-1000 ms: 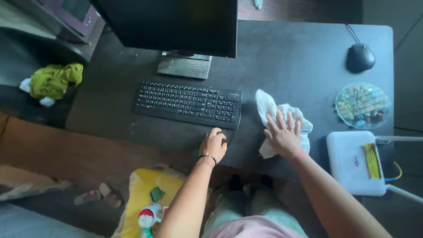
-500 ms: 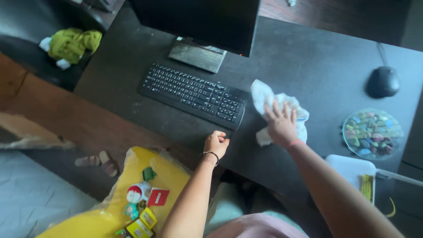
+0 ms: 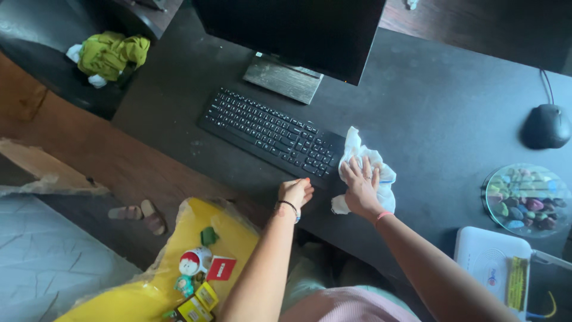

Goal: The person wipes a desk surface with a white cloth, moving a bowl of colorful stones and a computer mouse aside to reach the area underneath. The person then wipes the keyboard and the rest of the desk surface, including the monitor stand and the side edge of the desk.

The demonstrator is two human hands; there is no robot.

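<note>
R hand (image 3: 360, 191) lies flat, fingers spread, pressing a white cloth (image 3: 374, 173) on the dark desk (image 3: 441, 119) just beside the keyboard's (image 3: 271, 132) right end. L hand (image 3: 296, 192), loosely curled and holding nothing, rests at the desk's front edge. Best w/ even pressure, cloth kept off the keys.

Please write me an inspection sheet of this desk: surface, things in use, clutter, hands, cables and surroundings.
Surface: dark desk, faint dusty marks left of the keyboard.
Things in use: white cloth pressed flat on the desk, touching the right end of the black keyboard.
Clutter: glass dish of coloured stones, white router, mouse, monitor.
Hands: right hand spread on the cloth; left hand curled at the desk's front edge.
Cables: mouse cable; yellow wire at the router.
Surroundings: green cloth bundle, yellow bag, sandals.
</note>
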